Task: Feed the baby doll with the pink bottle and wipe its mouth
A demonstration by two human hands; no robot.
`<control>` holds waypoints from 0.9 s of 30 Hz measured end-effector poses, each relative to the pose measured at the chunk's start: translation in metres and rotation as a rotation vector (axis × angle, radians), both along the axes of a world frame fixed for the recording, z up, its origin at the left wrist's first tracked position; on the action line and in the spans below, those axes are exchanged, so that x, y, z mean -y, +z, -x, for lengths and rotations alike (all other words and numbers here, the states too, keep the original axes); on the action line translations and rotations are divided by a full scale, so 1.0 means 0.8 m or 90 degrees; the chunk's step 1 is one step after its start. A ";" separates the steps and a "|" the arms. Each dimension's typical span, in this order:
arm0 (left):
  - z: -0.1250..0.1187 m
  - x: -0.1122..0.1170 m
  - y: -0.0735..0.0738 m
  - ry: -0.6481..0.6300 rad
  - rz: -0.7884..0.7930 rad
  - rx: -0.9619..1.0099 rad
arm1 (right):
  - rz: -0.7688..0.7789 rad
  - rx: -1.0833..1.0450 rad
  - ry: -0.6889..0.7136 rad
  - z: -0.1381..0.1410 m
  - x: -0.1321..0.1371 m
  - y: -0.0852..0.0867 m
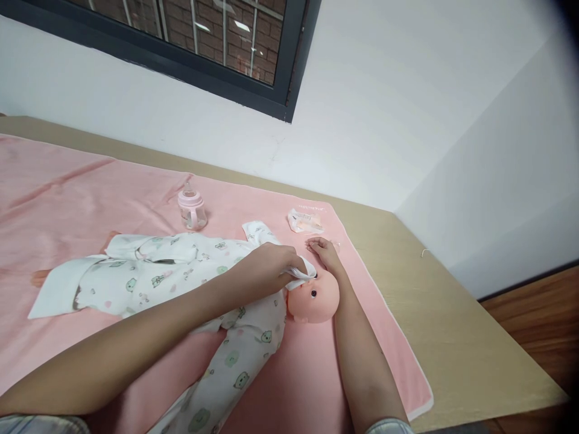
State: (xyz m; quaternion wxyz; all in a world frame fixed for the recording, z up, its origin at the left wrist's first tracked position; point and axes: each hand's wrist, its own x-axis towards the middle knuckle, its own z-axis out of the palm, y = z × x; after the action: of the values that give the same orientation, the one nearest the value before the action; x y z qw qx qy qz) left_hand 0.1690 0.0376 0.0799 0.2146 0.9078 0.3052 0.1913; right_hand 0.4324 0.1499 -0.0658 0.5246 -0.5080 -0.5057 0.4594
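Note:
A baby doll (315,298) lies on its back on a pink blanket (149,205), dressed in white printed clothes (181,265). My left hand (281,263) reaches across its chest and pinches a white wipe (302,275), pressing it to the doll's face near the mouth and cheek. The wipe hides part of the face. Around the far side of the doll's head rests my right hand (324,249), palm down on the blanket with fingers stretched out. Its forearm lies alongside the top of the head. A small clear object (336,246) shows beside this hand, too indistinct to name.
A pink baby bottle (193,208) with a handle stands upright beyond the doll's legs. Past my right hand lies a small plastic packet (305,221). The wooden tabletop (398,259) borders the blanket, against a white wall with a dark-framed window (280,90).

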 end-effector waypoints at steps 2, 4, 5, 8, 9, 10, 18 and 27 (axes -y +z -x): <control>-0.003 0.000 -0.002 -0.008 -0.014 -0.012 | -0.001 0.000 0.000 0.000 0.000 0.000; -0.005 -0.001 -0.003 -0.008 -0.022 -0.015 | -0.002 0.001 0.001 0.000 0.000 0.000; -0.005 -0.002 -0.004 -0.001 -0.022 -0.013 | -0.003 0.000 0.000 0.000 0.000 0.000; -0.006 -0.004 -0.006 0.013 -0.021 -0.001 | -0.004 -0.001 -0.001 0.000 -0.001 -0.001; -0.006 -0.004 -0.006 0.015 -0.020 0.000 | -0.004 -0.001 -0.001 0.000 -0.001 -0.001; -0.006 -0.004 -0.006 0.014 -0.020 -0.001 | -0.004 0.000 0.000 0.000 -0.001 -0.001; -0.008 -0.007 -0.010 0.032 -0.019 0.011 | 0.001 -0.001 0.001 0.000 0.000 0.001; 0.009 -0.025 -0.004 0.091 -0.061 0.119 | 0.002 -0.009 0.011 0.006 0.014 0.032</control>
State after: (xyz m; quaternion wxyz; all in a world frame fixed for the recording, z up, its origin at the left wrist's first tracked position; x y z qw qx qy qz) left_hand 0.1618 0.0579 0.0765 0.1845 0.8711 0.3383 0.3044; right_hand 0.4275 0.1389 -0.0404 0.5231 -0.5011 -0.5057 0.4685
